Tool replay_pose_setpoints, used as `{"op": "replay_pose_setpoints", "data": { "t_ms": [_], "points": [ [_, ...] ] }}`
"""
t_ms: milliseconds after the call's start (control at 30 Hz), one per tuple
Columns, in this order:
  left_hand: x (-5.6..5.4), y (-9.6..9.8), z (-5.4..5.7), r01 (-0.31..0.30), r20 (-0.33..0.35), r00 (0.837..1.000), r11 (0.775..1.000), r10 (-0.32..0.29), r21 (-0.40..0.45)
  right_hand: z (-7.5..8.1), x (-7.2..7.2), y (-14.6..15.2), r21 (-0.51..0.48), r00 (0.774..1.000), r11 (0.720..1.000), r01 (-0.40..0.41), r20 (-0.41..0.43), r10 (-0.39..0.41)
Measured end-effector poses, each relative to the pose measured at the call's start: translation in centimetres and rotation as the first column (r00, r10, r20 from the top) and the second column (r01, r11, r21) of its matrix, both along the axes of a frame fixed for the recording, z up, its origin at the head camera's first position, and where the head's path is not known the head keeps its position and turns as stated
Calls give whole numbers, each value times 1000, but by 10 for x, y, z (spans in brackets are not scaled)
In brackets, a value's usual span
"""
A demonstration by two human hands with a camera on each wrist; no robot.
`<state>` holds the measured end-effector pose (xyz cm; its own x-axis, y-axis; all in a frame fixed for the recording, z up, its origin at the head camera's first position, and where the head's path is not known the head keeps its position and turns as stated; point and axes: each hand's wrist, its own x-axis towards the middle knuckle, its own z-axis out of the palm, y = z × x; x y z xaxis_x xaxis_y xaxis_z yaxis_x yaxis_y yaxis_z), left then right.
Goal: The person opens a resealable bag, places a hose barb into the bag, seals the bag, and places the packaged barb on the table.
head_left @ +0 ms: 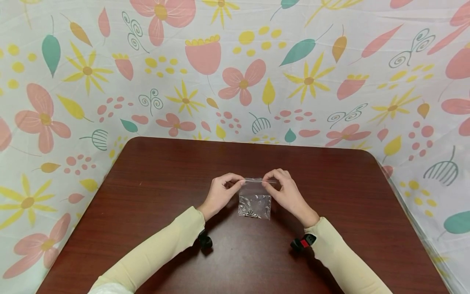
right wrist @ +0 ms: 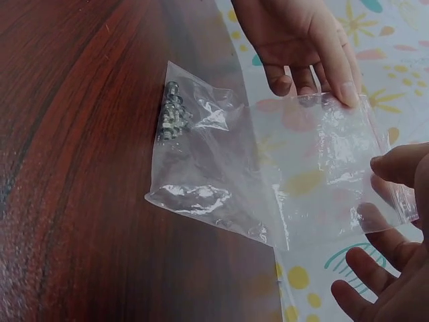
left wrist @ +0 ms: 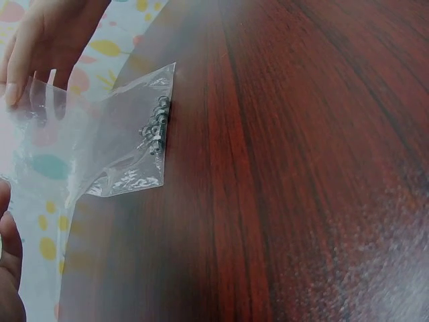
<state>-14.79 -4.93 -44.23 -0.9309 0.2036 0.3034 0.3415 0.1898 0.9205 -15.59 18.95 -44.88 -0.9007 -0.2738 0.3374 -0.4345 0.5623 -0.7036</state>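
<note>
A clear plastic zip bag (head_left: pixel 254 206) hangs between both hands over the table, its zip strip at the top. Several small shiny metal pieces (right wrist: pixel 172 113) lie bunched in one bottom corner; their exact kind is too small to tell. My left hand (head_left: pixel 221 192) pinches the left end of the strip between thumb and forefinger. At the other end, my right hand (head_left: pixel 289 197) pinches the strip the same way. Whether the bag's lower edge touches the table cannot be told. In the left wrist view, only part of the left hand (left wrist: pixel 8 268) shows.
The dark red-brown wooden table (head_left: pixel 154 171) has rounded far corners. Behind it and along the sides hangs a white cloth (head_left: pixel 253 49) printed with flowers and leaves. Black wrist-worn devices (head_left: pixel 205 241) sit below both wrists.
</note>
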Motion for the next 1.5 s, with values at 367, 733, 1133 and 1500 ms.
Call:
{"op": "replay_pose_setpoints", "data": {
  "t_ms": [367,733,1133,1500],
  "points": [
    [-16,1,-31,11,2,1000,1000,-11,3,1,0,-3,2,1000,1000,1,4,-1],
    [-17,-3,-33,38,-3,999,999,-38,31,2,0,-4,10,1000,1000,-11,-9,11],
    [-14,-3,-31,38,2,999,999,-38,-4,6,3,-10,9,1000,1000,-6,11,6],
    [-14,-3,-31,40,1,999,999,-40,2,2,1,-11,29,998,1000,-3,-62,5]
  ]
}}
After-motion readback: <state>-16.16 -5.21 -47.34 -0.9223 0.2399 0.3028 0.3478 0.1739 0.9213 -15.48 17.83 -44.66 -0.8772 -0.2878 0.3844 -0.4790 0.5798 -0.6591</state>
